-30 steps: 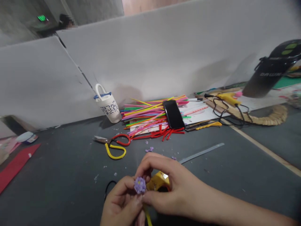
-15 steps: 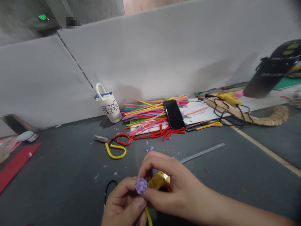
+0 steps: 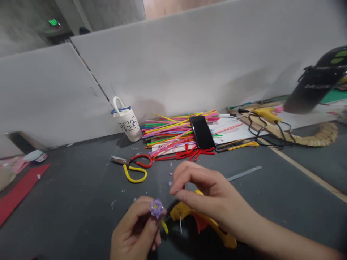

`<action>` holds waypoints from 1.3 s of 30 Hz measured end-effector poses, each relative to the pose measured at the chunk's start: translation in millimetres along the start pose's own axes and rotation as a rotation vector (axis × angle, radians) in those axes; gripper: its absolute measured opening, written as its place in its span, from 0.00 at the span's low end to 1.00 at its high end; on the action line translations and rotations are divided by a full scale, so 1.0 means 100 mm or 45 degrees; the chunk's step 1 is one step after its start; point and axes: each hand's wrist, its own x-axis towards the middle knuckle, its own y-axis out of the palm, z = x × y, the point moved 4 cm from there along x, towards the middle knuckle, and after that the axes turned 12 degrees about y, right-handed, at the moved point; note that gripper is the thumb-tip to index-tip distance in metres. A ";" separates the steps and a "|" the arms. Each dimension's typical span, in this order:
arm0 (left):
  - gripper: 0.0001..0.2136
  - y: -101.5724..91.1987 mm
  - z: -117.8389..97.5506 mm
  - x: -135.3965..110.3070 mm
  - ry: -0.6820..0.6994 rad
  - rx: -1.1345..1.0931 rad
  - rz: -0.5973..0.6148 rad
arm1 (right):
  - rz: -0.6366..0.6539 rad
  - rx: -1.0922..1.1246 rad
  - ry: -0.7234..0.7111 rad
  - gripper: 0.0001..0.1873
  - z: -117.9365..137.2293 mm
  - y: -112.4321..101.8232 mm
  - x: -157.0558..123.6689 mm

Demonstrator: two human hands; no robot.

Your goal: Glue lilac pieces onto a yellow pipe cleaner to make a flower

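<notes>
Between the thumb and fingers of my left hand is a small purple flower with a yellow centre, facing up. A short yellow stem piece shows just beside those fingers. My right hand hovers to the right of the flower, apart from it, thumb and fingertips pinched together; whatever they may hold is too small to make out. Beneath it lies a yellow glue gun with an orange trigger, partly covered by that hand. Tiny purple scraps dot the table just beyond the fingers.
Scissors with red and yellow handles lie ahead on the left. Further back are a pile of coloured pipe cleaners, a phone and a white cup. A grey strip and a dark bottle are on the right.
My right hand has come away from the flower, up and to the right, uncovering more of the glue gun. My left hand has shifted slightly left, still holding the flower.
</notes>
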 end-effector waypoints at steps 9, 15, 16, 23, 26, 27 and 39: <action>0.06 -0.10 -0.04 0.02 0.530 0.443 0.080 | 0.002 -0.123 0.205 0.16 -0.15 0.01 0.03; 0.06 -0.09 -0.09 0.03 0.516 0.430 0.029 | -0.019 -0.178 0.161 0.19 -0.19 0.02 0.11; 0.05 -0.07 -0.11 0.03 0.501 0.410 0.031 | -0.019 -0.175 0.142 0.15 -0.18 0.01 0.12; 0.05 0.07 -0.22 0.07 0.387 0.189 0.063 | 0.088 -0.196 -0.023 0.29 0.01 0.06 0.00; 0.03 0.11 -0.29 0.10 0.456 0.140 0.103 | 0.144 -0.286 -0.230 0.24 0.16 0.13 -0.11; 0.03 0.11 -0.31 0.11 0.501 0.137 0.127 | 0.138 -0.301 -0.282 0.22 0.19 0.15 -0.14; 0.05 0.15 -0.30 0.06 0.784 0.170 0.301 | -0.027 -0.417 -0.484 0.14 0.21 0.15 -0.29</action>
